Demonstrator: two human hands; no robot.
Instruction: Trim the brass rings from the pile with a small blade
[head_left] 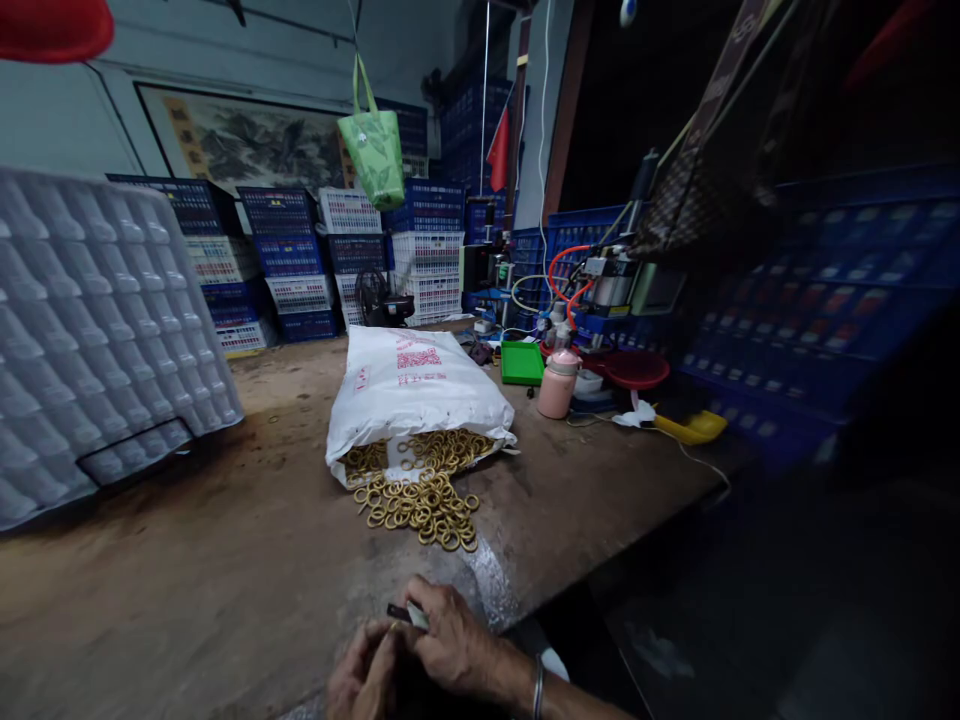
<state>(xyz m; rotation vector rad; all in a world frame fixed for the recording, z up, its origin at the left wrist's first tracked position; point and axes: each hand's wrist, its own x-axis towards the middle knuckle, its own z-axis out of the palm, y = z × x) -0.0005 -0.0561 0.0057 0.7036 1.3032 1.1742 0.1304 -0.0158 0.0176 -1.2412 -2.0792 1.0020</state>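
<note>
At the front edge of the table my right hand (457,640) is closed on a small tool (409,615) with a dark flat end and a pale part. Close against it on the left, my left hand (365,668) has its fingers pinched together, with a tiny yellowish piece at the fingertips, too small to make out fully. Beyond both hands a heap of brass-coloured rings (427,508) spills from the open mouth of a white sack (420,385) lying on the table. A metal bracelet circles my right wrist.
Clear moulded plastic trays (97,330) stand at the left of the brown table (187,570). A pink bottle (558,385), green tray (522,363), yellow scoop (694,427) and red dish (636,369) sit right. Stacked crates (289,250) are behind; a green bag (375,155) hangs above.
</note>
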